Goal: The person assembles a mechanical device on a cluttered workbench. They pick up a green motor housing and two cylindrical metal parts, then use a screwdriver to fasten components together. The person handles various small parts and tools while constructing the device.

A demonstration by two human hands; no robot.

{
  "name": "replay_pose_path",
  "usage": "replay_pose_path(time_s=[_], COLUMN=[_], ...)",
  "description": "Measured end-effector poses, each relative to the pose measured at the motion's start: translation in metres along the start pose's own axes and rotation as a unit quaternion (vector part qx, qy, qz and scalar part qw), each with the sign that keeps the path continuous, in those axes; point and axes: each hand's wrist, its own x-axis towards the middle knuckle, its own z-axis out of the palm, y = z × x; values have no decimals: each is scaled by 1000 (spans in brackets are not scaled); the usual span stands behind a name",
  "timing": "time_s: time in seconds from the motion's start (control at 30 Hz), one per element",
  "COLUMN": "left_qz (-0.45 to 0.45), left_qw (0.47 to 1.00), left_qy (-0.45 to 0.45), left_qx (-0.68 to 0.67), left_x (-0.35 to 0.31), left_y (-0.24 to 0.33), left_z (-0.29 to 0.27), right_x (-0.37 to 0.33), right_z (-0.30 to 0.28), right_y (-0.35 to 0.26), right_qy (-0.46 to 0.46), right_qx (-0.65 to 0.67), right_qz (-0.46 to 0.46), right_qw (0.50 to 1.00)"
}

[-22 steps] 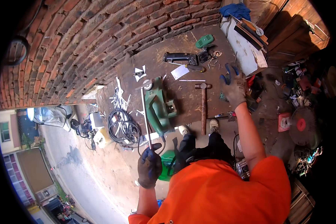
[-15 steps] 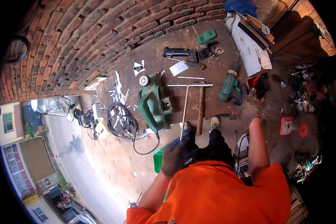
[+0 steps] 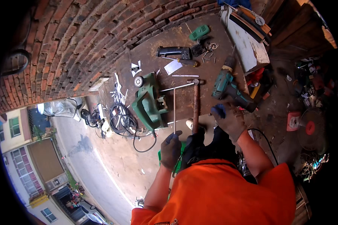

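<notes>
- Up close, the orange shirt (image 3: 221,191) fills the bottom, both forearms reaching forward.
- Left hand (image 3: 171,148), gloved, fingers closed round the lower end of a T-shaped metal rod (image 3: 174,112); its crossbar points away, over the worktable (image 3: 184,103), one end overlapping the hammer (image 3: 196,107) near its head.
- Right hand (image 3: 231,120), gloved too, fingers partly curled near the table's front edge; whether it grips anything, I can't tell.
- Just beyond it, the teal drill (image 3: 223,83), bit pointing away!
- Left of the rod sits a green corded power tool (image 3: 151,87), a coiled black cable (image 3: 112,125) beside it.
- Deeper now: white paper (image 3: 172,67), a yellow-and-black screwdriver (image 3: 187,62), a black tool handle (image 3: 174,51).
- Farther back, a green vented cover (image 3: 199,33), and behind the table, the brick wall (image 3: 101,37).
</notes>
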Motion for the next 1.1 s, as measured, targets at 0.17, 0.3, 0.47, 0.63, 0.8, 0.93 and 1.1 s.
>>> replay_pose_path(time_s=[0.17,0.3,0.47,0.63,0.8,0.93,1.1], left_qz=[-2,-11,-1,10,26,11,4], left_qw=[1000,999,999,999,998,998,998], left_qy=[-7,-18,-10,-41,-54,-48,-48], left_qx=[-28,-46,-39,-12,-11,-26,-50], left_x=[1,2,5,2,3,4,7], left_y=[-6,2,-10,1,-6,-9,-9], left_z=[-5,-2,-11,-13,-18,-20,-19], right_x=[17,18,4,-19,-23,-25,-25], right_z=[115,134,65,60,62,48,35], right_y=[-18,-20,-28,-29,-29,-21,-10], right_qy=[2,53,-121,2,-36,-15,190], right_qx=[22,275,645,659,649,669,714], right_qz=[-16,-8,71,75,59,50,40], right_qw=[1000,960,751,748,758,742,673])
